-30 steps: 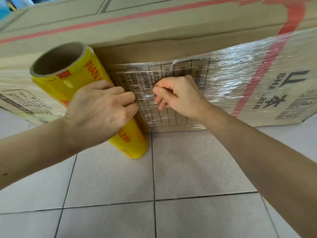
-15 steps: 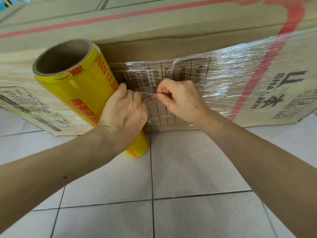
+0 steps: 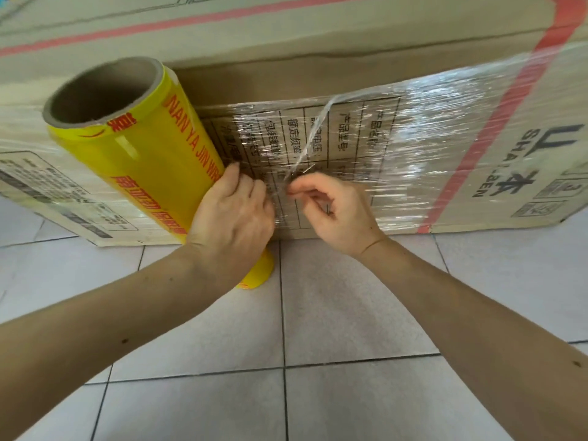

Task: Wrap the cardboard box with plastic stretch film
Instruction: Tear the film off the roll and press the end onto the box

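A large cardboard box with red stripes lies on the tiled floor, its front face covered by clear stretch film. A yellow roll of film with a cardboard core stands on end against the box at the left, leaning towards me. My left hand lies against the roll's right side, its fingers curled at the film between roll and box. My right hand pinches a twisted strand of film that runs up across the printed table on the box.
Pale floor tiles with dark grout lines fill the near half of the view. The box spans the whole width behind my hands.
My left hand has slid from the front of the roll down to its right side. The roll has tipped closer to me. My right hand has dropped slightly, drawing the film strand out longer.
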The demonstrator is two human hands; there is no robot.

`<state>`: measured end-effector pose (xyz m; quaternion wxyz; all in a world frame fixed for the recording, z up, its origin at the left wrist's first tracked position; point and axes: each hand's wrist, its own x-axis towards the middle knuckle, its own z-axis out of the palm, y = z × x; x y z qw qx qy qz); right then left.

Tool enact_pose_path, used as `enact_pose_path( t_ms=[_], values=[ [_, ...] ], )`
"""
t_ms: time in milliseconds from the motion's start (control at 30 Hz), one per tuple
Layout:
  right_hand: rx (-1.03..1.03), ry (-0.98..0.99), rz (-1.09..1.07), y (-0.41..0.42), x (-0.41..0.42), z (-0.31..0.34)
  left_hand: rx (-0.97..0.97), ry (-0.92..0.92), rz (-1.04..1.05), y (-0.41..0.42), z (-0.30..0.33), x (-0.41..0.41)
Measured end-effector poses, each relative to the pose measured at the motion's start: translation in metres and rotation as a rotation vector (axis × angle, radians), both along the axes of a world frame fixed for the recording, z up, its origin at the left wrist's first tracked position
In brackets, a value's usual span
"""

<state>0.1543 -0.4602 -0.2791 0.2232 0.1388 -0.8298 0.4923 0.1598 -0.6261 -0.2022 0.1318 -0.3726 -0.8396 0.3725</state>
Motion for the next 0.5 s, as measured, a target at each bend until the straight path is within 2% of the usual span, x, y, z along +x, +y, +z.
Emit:
enact_pose_path(
  t_ms=[133, 267, 400, 500],
  values=[
    [-0.179, -0.167, -0.009, 0.001, -0.01, 0.008, 0.052, -0.092, -0.081, -0.011, -0.006, -0.005],
    [-0.243, -0.199, 0.017, -0.003, -0.008, 0.005, 0.132, -0.045, -0.117, -0.001, -0.016, -0.002],
    [-0.292, -0.283, 0.027, 0.003, -0.014, 0.008, 0.053, -0.14, 0.092, 0.021, -0.021, -0.003],
    [-0.333, -0.301, 0.056, 0.004, -0.016, 0.008, 0.031, -0.135, 0.081, 0.015, -0.019, -0.006]
  ],
)
